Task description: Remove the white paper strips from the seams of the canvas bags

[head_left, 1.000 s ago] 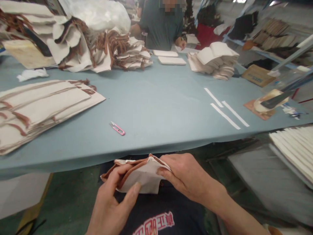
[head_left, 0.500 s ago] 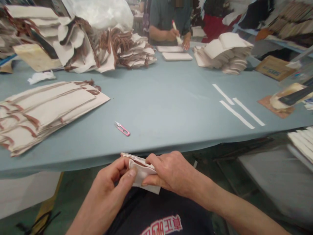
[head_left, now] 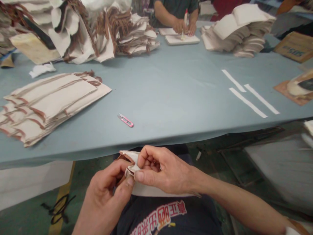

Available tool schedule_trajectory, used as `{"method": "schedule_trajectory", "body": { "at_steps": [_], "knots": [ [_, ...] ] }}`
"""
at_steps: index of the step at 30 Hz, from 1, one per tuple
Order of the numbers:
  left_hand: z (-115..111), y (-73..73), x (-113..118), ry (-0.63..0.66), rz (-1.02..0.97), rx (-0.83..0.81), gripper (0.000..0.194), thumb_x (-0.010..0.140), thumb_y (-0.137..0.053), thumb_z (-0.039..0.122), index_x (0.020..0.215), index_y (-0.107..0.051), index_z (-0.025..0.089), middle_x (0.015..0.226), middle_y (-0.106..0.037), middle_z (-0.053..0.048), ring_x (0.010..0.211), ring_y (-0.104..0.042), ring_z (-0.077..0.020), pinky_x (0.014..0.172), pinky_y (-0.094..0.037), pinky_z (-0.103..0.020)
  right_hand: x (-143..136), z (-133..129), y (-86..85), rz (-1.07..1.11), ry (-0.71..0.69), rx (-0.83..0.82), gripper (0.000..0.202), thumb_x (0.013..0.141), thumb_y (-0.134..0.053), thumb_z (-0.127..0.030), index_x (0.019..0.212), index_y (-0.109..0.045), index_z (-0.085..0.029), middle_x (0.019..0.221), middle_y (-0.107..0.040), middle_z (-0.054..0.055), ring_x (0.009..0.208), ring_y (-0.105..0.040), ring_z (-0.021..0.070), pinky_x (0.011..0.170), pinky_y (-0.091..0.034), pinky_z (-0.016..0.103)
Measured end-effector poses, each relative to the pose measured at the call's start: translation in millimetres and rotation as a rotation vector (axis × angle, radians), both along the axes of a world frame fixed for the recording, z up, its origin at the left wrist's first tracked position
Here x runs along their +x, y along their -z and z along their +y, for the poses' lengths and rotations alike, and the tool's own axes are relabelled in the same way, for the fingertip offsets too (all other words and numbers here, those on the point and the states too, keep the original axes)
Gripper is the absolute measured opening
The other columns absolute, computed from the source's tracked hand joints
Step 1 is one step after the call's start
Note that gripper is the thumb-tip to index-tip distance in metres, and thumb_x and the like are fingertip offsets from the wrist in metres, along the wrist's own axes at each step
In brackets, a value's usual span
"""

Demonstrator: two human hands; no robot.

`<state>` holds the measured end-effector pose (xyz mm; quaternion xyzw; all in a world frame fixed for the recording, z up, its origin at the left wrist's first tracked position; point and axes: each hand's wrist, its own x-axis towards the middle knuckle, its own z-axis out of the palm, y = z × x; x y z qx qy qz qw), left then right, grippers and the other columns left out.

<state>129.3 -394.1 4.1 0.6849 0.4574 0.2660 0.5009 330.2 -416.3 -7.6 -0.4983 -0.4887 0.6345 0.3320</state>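
A cream, flat piece with a brown inner edge (head_left: pixel 151 191) is above my lap, just off the table's near edge; its exact kind I cannot tell. My left hand (head_left: pixel 105 191) pinches its folded corner between thumb and fingers. Right beside it, my right hand (head_left: pixel 162 169) grips the same folded edge, thumb and fingertips closed near the left thumb. Both hands partly cover the piece, and its long side reaches out to the right beneath my right wrist. Pink thread snips (head_left: pixel 126 121) lie on the table (head_left: pixel 171 94) beyond the hands.
Stacked cream pieces with brown edges (head_left: pixel 66 94) lie at the left. Taller piles (head_left: pixel 137 36) stand behind them. Three white strips (head_left: pixel 249 102) and a cream stack (head_left: pixel 237 29) are on the right. Across the table, another person's hands (head_left: pixel 182 26) work with a brush over a pale panel (head_left: pixel 171 40).
My right hand has shifted left to the corner by my left thumb. More of the piece now shows, spreading to the right. The view has tilted down.
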Motion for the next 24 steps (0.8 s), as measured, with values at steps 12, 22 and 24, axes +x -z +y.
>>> {"method": "schedule_trajectory", "body": {
  "at_steps": [12, 22, 24],
  "knots": [
    [18, -3.3, 16, 0.094, -0.146, 0.054, 0.019, 0.093, -0.067, 0.028, 0.081, -0.082, 0.027, 0.068, -0.072, 0.005, 0.060, -0.063, -0.0110, 0.057, -0.048, -0.015, 14, 4, -12.5, 0.074, 0.043, -0.016, 0.034, 0.088, -0.083, -0.043, 0.083, -0.059, -0.019, 0.066, -0.052, -0.008, 0.059, -0.044, 0.0083, 0.053, -0.034, 0.021],
    [32, 10.2, 21, 0.115, -0.202, -0.056, 0.018, 0.088, -0.082, 0.036, 0.075, -0.081, 0.025, 0.070, -0.073, 0.003, 0.061, -0.058, -0.0104, 0.058, -0.048, -0.015, 18, -1, -14.5, -0.309, 0.171, 0.407, 0.015, 0.088, -0.070, -0.029, 0.084, -0.059, -0.020, 0.065, -0.058, -0.007, 0.056, -0.052, 0.0083, 0.058, -0.037, 0.023],
    [33, 10.5, 24, 0.101, -0.208, -0.059, 0.018, 0.088, -0.083, 0.033, 0.073, -0.081, 0.024, 0.069, -0.073, 0.003, 0.062, -0.059, -0.0102, 0.058, -0.048, -0.014, 18, -1, -13.2, -0.354, 0.197, 0.416, 0.013, 0.087, -0.069, -0.028, 0.084, -0.060, -0.020, 0.066, -0.060, -0.006, 0.057, -0.053, 0.0086, 0.059, -0.037, 0.023]
  ]
}}
